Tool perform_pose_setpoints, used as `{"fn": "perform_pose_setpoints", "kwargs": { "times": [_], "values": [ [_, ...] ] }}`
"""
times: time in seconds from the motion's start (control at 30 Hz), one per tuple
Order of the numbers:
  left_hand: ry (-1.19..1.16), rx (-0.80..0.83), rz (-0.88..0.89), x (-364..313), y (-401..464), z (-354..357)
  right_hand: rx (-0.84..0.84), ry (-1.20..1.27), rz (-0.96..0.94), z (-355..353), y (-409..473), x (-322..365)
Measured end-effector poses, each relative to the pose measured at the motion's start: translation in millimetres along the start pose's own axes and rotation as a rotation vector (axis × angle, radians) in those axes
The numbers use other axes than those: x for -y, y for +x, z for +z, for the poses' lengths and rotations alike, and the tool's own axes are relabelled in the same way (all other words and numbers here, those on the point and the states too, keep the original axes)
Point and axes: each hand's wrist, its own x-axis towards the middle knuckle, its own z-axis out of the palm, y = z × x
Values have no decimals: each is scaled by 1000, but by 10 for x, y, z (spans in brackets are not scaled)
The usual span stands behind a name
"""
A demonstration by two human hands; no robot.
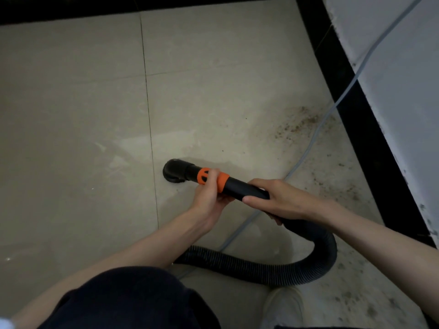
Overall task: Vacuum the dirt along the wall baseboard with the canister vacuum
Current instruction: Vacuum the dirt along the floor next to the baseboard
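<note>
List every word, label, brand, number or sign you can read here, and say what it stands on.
None can be read.
Orange collar on the vacuum nozzle: dark cut-outs only, no letters that can be made out; the left hand covers part of it.
Black hose, held near its end by the right hand: no print visible.
Baseboard, wall and floor tiles: no signs or writing.

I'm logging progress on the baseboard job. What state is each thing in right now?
Nozzle: on the tile, away from the dirt.
Orange collar: gripped by left hand.
Wand: held by right hand.
Hose: looped on floor.
Dirt: still beside baseboard.
</note>
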Motion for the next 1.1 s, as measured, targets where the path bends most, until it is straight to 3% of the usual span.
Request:
{"fn": "perform_pose_setpoints", "kwargs": {
  "times": [0.13, 0.37, 0.47, 0.73, 1.1],
  "values": [
    [81, 115, -90, 22, 33, 50, 5, 90, 53, 36, -111, -142],
    [183, 270, -135, -167, 204, 321, 158, 477, 209, -111, -147, -165],
    [211, 267, -166, -186, 223, 355, 86, 592, 233, 34, -169, -164],
    [48, -7, -156, -176, 333, 457, -189, 480, 206, 374, 12, -59],
    [170, -38, -24, -194, 532, 821, -363, 327, 244, 135, 195, -117]
  ]
}}
